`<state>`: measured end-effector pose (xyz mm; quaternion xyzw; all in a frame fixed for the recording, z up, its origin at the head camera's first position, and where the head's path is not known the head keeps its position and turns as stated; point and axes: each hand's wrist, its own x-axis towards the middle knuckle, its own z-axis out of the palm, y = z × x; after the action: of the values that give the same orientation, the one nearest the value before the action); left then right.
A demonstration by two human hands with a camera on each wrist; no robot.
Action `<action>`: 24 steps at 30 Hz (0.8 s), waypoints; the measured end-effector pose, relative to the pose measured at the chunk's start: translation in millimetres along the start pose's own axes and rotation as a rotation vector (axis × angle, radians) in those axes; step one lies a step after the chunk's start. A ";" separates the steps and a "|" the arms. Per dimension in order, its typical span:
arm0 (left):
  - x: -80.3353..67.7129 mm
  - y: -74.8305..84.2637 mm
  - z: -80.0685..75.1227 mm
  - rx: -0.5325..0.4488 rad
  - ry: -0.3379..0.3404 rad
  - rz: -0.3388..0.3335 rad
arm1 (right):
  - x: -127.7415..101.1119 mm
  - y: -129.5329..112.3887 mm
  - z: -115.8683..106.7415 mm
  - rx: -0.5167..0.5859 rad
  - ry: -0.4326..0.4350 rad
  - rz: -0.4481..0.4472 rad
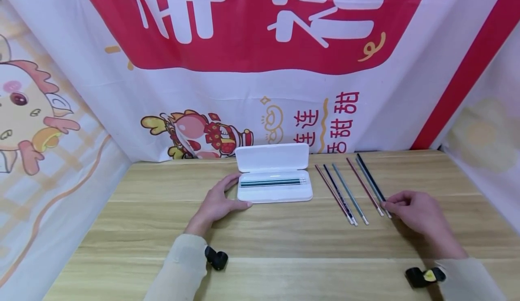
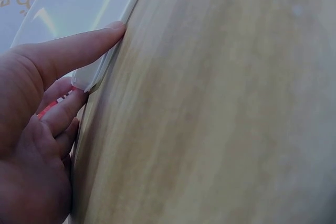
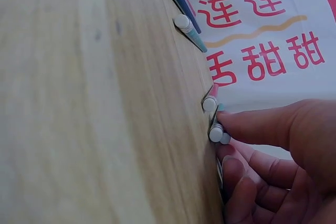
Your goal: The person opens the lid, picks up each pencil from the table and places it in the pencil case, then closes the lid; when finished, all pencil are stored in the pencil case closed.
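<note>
A white pencil case point(image 1: 274, 195) stands with its lid point(image 1: 272, 157) raised, and striped dark-green pencils point(image 1: 270, 182) lie inside. My left hand point(image 1: 219, 204) grips the case's left end, thumb along the front edge and fingers round the side; in the left wrist view the thumb point(image 2: 79, 51) presses its rim. Over on the right, my right hand point(image 1: 418, 210) pinches the eraser end of a dark pencil point(image 1: 371, 179). Two white erasers point(image 3: 216, 134) sit close together at those fingertips in the right wrist view. A red pencil point(image 1: 364, 186) lies just left of them.
Between case and right hand lie another red pencil point(image 1: 334, 193), a dark blue pencil point(image 1: 340, 194) and a teal pencil point(image 1: 350, 193), erasers towards me. Behind the wooden table point(image 1: 284, 247) hangs a printed cloth point(image 1: 260, 89), close to the lid and pencil tips.
</note>
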<state>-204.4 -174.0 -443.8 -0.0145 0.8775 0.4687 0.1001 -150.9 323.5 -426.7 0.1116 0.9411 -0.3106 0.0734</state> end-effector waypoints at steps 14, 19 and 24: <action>-2.6 1.0 -0.6 -0.001 -0.004 0.025 | -2.0 1.0 -1.6 0.088 0.001 0.043; -2.0 1.5 0.1 0.003 -0.005 0.023 | -7.3 -1.8 -5.7 0.126 -0.001 0.035; 0.1 -0.3 0.7 0.006 0.000 0.002 | -14.9 -7.9 -12.5 0.157 -0.006 0.011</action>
<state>-204.3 -173.6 -444.5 -0.0134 0.8791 0.4659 0.0996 -139.5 322.4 -409.2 0.1211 0.9131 -0.3832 0.0689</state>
